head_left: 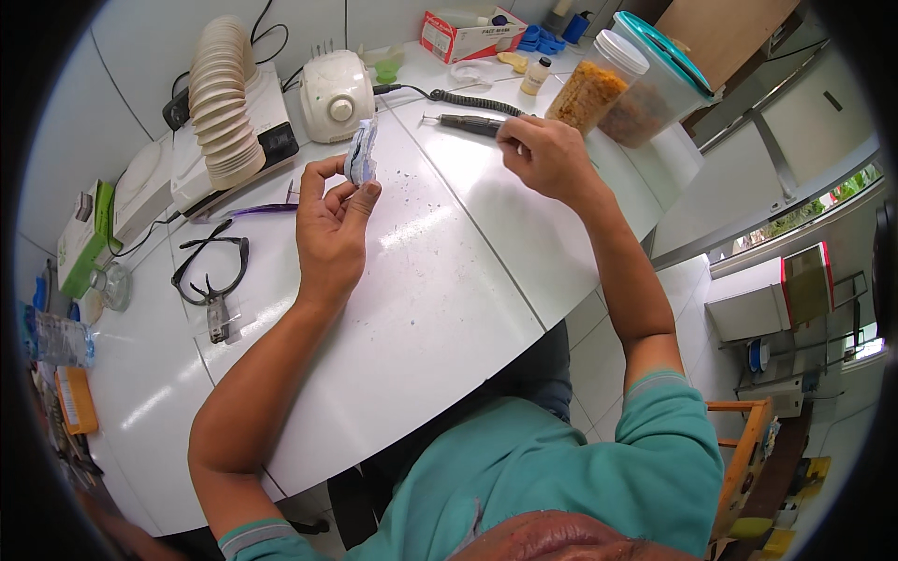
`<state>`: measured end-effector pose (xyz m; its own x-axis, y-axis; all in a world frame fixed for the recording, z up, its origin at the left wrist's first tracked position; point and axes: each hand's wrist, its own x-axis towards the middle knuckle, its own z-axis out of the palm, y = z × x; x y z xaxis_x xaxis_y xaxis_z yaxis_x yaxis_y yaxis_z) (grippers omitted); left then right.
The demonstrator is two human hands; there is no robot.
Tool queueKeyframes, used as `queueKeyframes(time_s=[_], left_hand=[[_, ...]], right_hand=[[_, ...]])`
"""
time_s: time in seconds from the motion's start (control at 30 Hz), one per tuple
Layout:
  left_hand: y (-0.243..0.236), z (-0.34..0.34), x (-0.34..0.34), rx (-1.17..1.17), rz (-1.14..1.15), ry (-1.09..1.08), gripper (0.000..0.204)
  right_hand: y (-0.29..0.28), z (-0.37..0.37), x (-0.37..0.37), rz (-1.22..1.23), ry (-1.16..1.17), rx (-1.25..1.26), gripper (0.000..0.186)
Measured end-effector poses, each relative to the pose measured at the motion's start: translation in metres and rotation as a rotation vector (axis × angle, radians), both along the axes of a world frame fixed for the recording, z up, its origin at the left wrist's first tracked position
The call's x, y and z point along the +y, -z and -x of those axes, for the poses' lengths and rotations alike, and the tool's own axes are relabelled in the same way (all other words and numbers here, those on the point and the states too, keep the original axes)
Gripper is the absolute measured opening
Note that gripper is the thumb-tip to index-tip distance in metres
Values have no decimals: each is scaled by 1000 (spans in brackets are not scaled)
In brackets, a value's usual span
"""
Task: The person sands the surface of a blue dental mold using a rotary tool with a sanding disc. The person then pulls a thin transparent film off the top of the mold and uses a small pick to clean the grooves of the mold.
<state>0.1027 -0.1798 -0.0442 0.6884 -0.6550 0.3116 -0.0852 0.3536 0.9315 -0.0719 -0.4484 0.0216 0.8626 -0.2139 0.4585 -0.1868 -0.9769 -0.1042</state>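
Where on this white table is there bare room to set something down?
The widest free patch of the white table lies between the left hand, the right hand and the near edge. It is crowded left by the safety glasses and behind around the white machine.

Bright, even daylight fills the scene, much of it seemingly from the window (804, 201) to the right of the white tabletop (440, 309). The glossy tabletop throws back soft white glare in streaks near its middle and along its left side, beside the dark glasses (210, 271). Shadows are faint and short; a soft one lies under the left hand (332, 229). The fisheye lens bends the tabletop's straight seams and edge into curves, more strongly toward the rim, and a black circular border cuts off all four corners. Focus is sharp around the tabletop's centre; things at the far left rim look smeared and dimmer.
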Motion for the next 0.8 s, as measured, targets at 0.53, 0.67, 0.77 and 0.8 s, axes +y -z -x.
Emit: queueKeyframes(time_s=[0.53, 0.67, 0.77, 0.8], left_hand=[[-2, 1, 0, 17, 8, 16, 35], [0, 0, 0, 12, 7, 29, 36], [1, 0, -1, 7, 4, 32, 36], [1, 0, -1, 4, -4, 33, 37]], right_hand=[[32, 24, -45, 131, 169, 28, 9], [33, 20, -43, 140, 160, 27, 8], [34, 19, -44, 145, 164, 33, 9], [35, 19, -44, 148, 170, 36, 9]])
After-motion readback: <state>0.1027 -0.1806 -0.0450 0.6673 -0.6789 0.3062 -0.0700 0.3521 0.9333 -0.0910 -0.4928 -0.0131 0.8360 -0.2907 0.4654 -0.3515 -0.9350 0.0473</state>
